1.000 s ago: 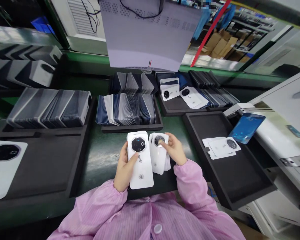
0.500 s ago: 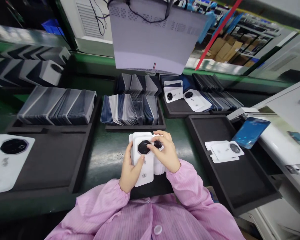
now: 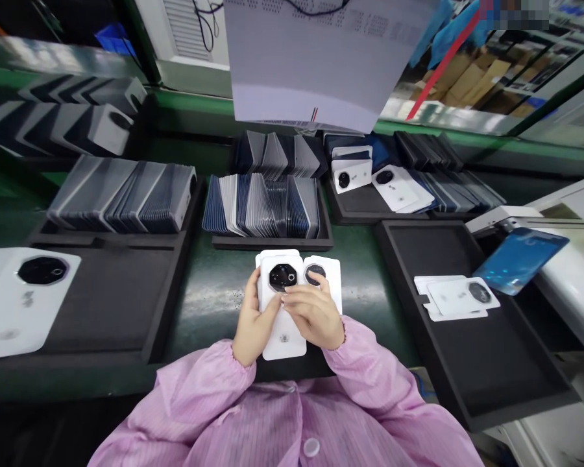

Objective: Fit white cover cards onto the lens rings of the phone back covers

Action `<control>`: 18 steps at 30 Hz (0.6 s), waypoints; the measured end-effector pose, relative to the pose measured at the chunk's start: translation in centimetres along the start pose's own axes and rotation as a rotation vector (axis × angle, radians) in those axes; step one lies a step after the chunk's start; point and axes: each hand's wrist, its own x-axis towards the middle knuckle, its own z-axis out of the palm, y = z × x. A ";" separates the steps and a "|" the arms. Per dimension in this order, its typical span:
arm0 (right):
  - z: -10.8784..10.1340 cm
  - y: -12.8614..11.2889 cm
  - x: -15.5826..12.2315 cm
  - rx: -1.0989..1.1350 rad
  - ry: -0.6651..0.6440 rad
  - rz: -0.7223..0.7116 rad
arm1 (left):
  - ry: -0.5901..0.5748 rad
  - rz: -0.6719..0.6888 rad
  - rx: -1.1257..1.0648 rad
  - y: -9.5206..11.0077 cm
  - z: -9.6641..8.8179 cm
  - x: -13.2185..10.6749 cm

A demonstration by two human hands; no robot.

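My left hand (image 3: pixel 254 319) is closed around a small stack of white phone back covers, its thumb on the front one. That front phone back cover (image 3: pixel 283 337) has a dark octagonal camera area at its upper end and faint marks lower down. My right hand (image 3: pixel 315 314) lies across the cover's right side, fingers stretched out to just below the camera area, one finger raised apart. Its thumb is not clearly seen. Partly beneath and behind my right hand are more white phone back covers (image 3: pixel 335 279), the top one with a dark camera area.
Trays of upright dark and grey covers (image 3: pixel 263 206) stand ahead and at left (image 3: pixel 121 194). At right, a black tray (image 3: pixel 506 363) holds white covers (image 3: pixel 460 297) and a blue sheet (image 3: pixel 520 259). A large white cover (image 3: pixel 24 311) lies far left. A pale panel (image 3: pixel 306 65) hangs ahead.
My right hand has moved down and left from the camera area, its fingers now stretched across the front cover. More of the covers at right shows. The view has shifted slightly.
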 end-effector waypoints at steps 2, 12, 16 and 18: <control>0.0 0.0 -0.2 0.032 0.014 -0.032 | 0.012 0.017 0.009 0.0 -0.1 0.0; 0.2 0.0 -0.4 0.095 0.038 -0.062 | 0.008 0.064 0.040 -0.6 -0.5 0.1; 0.1 0.0 -0.3 0.100 0.035 -0.059 | 0.004 0.061 0.054 -0.6 -0.6 0.0; 0.1 -0.1 -0.2 0.101 0.037 -0.059 | -0.001 0.067 0.056 -0.6 -0.7 -0.1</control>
